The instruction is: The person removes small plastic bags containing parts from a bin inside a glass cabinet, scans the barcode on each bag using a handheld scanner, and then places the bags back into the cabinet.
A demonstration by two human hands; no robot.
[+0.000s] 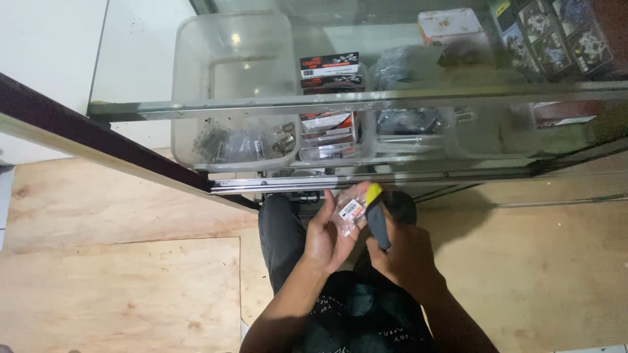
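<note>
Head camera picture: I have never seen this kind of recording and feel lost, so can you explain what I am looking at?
The single picture comes from a camera worn on a person's head, looking down at their own two bare hands. The left hand holds a small clear packet with a label. The right hand has its grip on a dark tool with a yellow tip, beside the packet. Ahead is a glass display case; its shelves hold clear plastic bins with small bagged parts and boxes. Below is a plywood floor.
</note>
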